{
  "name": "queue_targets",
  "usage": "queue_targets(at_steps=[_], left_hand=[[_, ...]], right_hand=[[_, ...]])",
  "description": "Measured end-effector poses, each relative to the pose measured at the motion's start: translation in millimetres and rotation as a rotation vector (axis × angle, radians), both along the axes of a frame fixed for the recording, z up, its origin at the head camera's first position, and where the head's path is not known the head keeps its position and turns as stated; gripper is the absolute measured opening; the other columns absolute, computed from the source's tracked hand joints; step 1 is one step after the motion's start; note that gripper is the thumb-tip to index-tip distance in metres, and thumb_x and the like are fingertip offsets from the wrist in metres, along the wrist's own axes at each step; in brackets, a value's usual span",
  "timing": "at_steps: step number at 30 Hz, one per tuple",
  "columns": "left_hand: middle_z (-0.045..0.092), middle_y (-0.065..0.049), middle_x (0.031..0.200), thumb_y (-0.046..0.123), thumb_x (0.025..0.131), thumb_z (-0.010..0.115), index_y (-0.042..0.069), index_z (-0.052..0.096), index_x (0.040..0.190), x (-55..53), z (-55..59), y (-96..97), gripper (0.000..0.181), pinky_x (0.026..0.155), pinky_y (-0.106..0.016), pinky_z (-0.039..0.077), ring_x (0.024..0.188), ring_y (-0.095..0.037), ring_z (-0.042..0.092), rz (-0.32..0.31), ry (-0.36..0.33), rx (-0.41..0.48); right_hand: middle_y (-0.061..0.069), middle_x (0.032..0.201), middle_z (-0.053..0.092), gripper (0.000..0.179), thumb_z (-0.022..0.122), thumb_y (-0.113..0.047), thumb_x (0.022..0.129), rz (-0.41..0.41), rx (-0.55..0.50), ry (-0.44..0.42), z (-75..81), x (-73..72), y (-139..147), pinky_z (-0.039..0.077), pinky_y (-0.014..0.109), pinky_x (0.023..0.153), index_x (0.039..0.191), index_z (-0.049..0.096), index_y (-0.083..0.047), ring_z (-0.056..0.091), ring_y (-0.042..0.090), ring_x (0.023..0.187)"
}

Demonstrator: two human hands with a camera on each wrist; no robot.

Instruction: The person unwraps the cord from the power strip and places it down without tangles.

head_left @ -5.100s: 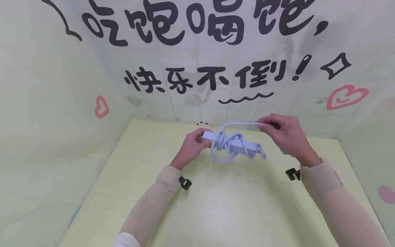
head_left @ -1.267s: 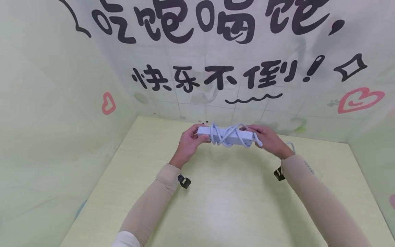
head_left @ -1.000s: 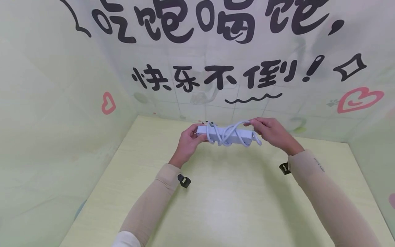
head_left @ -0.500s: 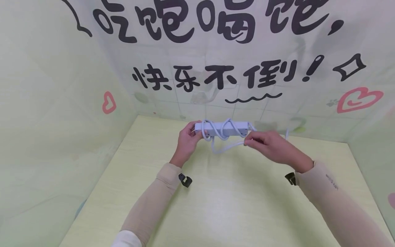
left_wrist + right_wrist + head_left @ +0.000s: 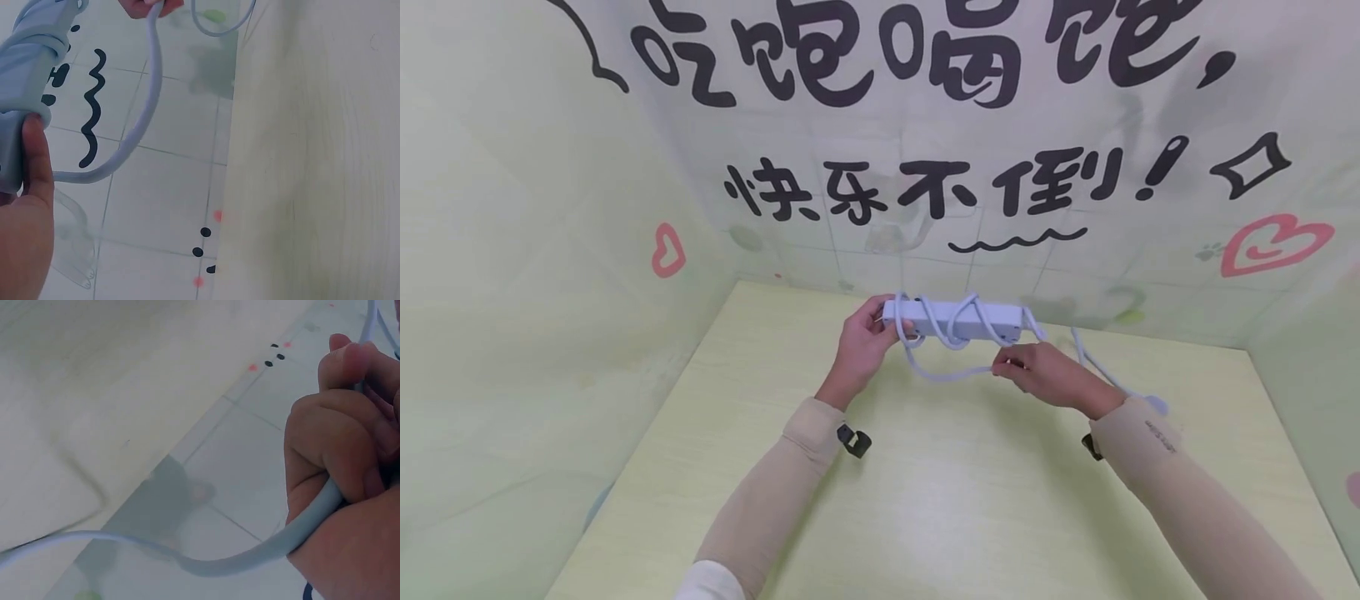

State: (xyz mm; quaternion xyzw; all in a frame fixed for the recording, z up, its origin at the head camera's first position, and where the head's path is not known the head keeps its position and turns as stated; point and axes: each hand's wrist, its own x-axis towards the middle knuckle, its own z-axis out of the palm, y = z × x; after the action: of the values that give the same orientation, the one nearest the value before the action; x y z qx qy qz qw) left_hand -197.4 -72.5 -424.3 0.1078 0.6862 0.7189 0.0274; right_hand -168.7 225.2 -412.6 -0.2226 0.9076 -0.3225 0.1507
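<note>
A white power strip (image 5: 985, 317) is held up above the table, its white cord (image 5: 951, 377) wound round it in several crossing turns. My left hand (image 5: 861, 340) grips the strip's left end, thumb on the near side; the left wrist view shows that thumb (image 5: 39, 159) pressed along the strip beside a cord turn. Below the strip's right end, my right hand (image 5: 1037, 371) pinches the cord, which sags in a curve from the left end. In the right wrist view the cord (image 5: 269, 550) runs through curled fingers (image 5: 337, 431) and trails away behind the hand.
The cord's tail hangs behind the right forearm, with a round pale end (image 5: 1156, 405) beside the sleeve. A pale wooden table (image 5: 925, 500) lies below. A printed wall sheet (image 5: 850, 258) stands along the back, with side sheets at left and right.
Earlier the right hand held the cord above the strip, then went behind it and over its top. Now it is below and in front, and a cord turn lies round the left end.
</note>
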Motion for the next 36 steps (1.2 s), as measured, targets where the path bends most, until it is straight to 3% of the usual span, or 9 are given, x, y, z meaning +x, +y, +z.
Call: queue_targets(at_steps=[2,6,8,10,13,18,21,28,36], left_hand=[[0.059,-0.024,0.139,0.002,0.095,0.069,-0.003,0.057,0.133,2.3,0.9,0.3,0.04,0.103,-0.032,0.058,0.127,-0.037,0.061,-0.029,0.0,-0.014],[0.059,-0.023,0.138,0.002,0.094,0.07,-0.003,0.058,0.131,8.2,2.4,0.1,0.039,0.106,-0.034,0.057,0.129,-0.037,0.061,-0.084,-0.001,-0.051],[0.06,-0.022,0.136,0.002,0.094,0.07,-0.003,0.059,0.129,11.2,2.8,-0.6,0.037,0.107,-0.033,0.056,0.128,-0.034,0.061,-0.103,0.009,-0.08],[0.062,-0.022,0.131,0.002,0.093,0.071,-0.003,0.06,0.127,13.3,1.7,-1.4,0.036,0.106,-0.032,0.057,0.122,-0.029,0.064,-0.122,0.025,-0.099],[0.065,-0.022,0.124,0.002,0.092,0.072,-0.003,0.062,0.125,14.9,-1.7,-3.1,0.034,0.099,-0.028,0.06,0.11,-0.02,0.066,-0.143,0.052,-0.123],[0.069,-0.021,0.117,0.003,0.091,0.075,0.0,0.064,0.124,14.9,-10.5,-5.5,0.035,0.085,-0.022,0.058,0.097,-0.012,0.065,-0.153,0.064,-0.176],[0.071,-0.019,0.114,0.007,0.09,0.076,0.003,0.066,0.123,13.6,-16.7,-6.3,0.034,0.083,-0.023,0.057,0.095,-0.012,0.065,-0.144,0.064,-0.218],[0.069,-0.018,0.111,0.01,0.091,0.076,0.003,0.065,0.123,5.3,-26.4,-8.7,0.035,0.085,-0.028,0.059,0.096,-0.017,0.066,-0.098,0.094,-0.203],[0.065,-0.023,0.125,0.007,0.094,0.072,-0.002,0.058,0.13,-4.3,-23.6,-16.7,0.04,0.093,-0.031,0.063,0.105,-0.017,0.07,0.01,0.041,-0.06]], right_hand=[[0.002,0.069,0.055,0.015,0.057,-0.016,0.104,-0.041,-0.042,0.01,-2.3,-4.6,3,0.041,0.024,0.055,0.111,0.066,-0.005,0.046,0.011,0.061],[0.013,0.084,0.07,0.017,0.058,0.003,0.093,-0.104,-0.069,0.158,-1.4,-13.8,12,0.048,0.029,0.064,0.107,0.067,0.001,0.057,0.017,0.073],[0.013,0.088,0.071,0.015,0.058,0.0,0.096,-0.146,-0.048,0.228,1.8,-18.5,15,0.049,0.03,0.069,0.106,0.069,0.0,0.059,0.019,0.076],[0.011,0.086,0.069,0.017,0.056,-0.014,0.104,-0.208,-0.05,0.234,7.5,-22.3,17,0.049,0.03,0.068,0.107,0.069,-0.003,0.058,0.019,0.075],[0.01,0.082,0.063,0.029,0.053,-0.029,0.108,-0.309,-0.086,0.256,19.3,-25.9,21,0.046,0.027,0.064,0.111,0.068,-0.005,0.054,0.019,0.072],[0.002,0.081,0.057,0.031,0.055,-0.035,0.106,-0.462,-0.239,0.309,42.0,-24.2,26,0.042,0.023,0.057,0.113,0.068,-0.008,0.05,0.013,0.071],[-0.004,0.077,0.054,0.026,0.057,-0.031,0.105,-0.497,-0.33,0.333,55.5,-19.0,29,0.037,0.024,0.052,0.113,0.068,-0.008,0.046,0.012,0.067],[-0.008,0.073,0.052,0.018,0.061,-0.023,0.103,-0.431,-0.387,0.352,85.4,7.7,33,0.037,0.027,0.05,0.113,0.07,-0.011,0.044,0.012,0.062],[-0.004,0.072,0.052,0.015,0.062,-0.005,0.101,-0.124,-0.375,0.337,93.5,35.3,28,0.037,0.029,0.051,0.106,0.072,-0.015,0.043,0.012,0.06]])
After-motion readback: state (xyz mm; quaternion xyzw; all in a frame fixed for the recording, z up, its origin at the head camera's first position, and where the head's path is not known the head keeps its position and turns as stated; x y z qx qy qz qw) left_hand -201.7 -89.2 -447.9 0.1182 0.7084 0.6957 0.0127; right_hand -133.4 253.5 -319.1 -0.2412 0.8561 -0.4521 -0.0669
